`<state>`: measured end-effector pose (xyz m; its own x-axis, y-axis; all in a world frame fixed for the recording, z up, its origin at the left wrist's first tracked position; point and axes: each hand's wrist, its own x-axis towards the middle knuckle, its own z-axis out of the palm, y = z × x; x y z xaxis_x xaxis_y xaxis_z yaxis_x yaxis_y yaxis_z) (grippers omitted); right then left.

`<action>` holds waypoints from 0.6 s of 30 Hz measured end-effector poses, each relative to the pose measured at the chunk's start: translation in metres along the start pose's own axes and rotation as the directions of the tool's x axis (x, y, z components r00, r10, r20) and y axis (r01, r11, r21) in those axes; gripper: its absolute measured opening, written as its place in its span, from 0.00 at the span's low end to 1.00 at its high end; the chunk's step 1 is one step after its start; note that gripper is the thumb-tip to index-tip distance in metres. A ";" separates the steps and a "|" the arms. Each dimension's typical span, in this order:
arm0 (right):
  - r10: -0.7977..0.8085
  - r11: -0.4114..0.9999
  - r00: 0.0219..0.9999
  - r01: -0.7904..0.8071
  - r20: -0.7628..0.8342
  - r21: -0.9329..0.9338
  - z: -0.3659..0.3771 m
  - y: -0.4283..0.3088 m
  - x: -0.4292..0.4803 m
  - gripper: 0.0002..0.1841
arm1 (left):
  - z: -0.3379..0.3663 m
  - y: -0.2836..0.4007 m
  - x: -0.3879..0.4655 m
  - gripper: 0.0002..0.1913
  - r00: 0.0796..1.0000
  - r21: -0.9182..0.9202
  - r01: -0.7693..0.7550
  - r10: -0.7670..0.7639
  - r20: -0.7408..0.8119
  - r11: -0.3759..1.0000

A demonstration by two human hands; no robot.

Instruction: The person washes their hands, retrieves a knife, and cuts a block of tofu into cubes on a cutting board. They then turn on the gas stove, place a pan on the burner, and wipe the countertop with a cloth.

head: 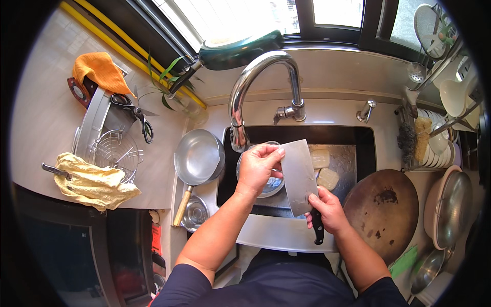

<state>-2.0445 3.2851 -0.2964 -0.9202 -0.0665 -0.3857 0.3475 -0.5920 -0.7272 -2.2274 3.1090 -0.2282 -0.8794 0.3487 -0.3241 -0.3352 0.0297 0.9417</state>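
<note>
Over the sink [347, 157] I hold a cleaver [297, 172] with a broad steel blade and a black riveted handle. My right hand [326, 209] grips it where handle and blade meet. The fingers of my left hand [259, 165] pinch the blade's left edge near its far end. Beneath my left hand a round bowl [273, 188] stands in the sink, partly hidden by the hand and forearm. Two pale yellow pads [320, 158], perhaps sponges, lie on the wet metal surface behind the blade. A chrome faucet [264, 63] arches over the sink.
Left of the sink are a saucepan [197, 157], a glass bowl [195, 213], kitchen scissors [134, 111], a wire rack [115, 151] and a yellow cloth [92, 180]. A large wok [383, 215] leans at the right. Beyond it stand basins [441, 207] and a dish rack [437, 153].
</note>
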 end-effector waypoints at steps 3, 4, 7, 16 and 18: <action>0.004 1.000 1.000 -0.004 0.007 -0.020 -0.001 0.002 0.000 0.12 | -0.002 0.000 -0.002 0.10 1.000 0.002 -0.003 0.003 -0.024 1.000; 0.004 1.000 1.000 -0.004 0.016 -0.022 -0.001 0.003 -0.001 0.12 | -0.003 0.000 -0.003 0.10 1.000 -0.002 0.006 -0.006 -0.023 1.000; 0.005 0.999 1.000 -0.004 0.030 -0.032 0.000 0.004 -0.001 0.13 | -0.007 0.002 -0.003 0.10 0.999 -0.001 0.030 -0.030 -0.021 1.000; 0.030 0.999 0.998 -0.029 0.048 -0.017 0.006 0.001 -0.001 0.12 | -0.018 0.005 -0.005 0.13 0.998 -0.023 0.067 -0.067 -0.003 0.997; 0.031 0.999 0.998 -0.030 0.050 -0.015 0.007 0.000 -0.001 0.12 | -0.019 0.006 -0.006 0.14 0.997 -0.064 0.070 -0.070 0.012 0.995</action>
<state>-2.0444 3.2795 -0.2925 -0.9168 -0.1250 -0.3792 0.3780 -0.5777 -0.7235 -2.2311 3.0892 -0.2224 -0.8498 0.3569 -0.3880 -0.4174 -0.0059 0.9087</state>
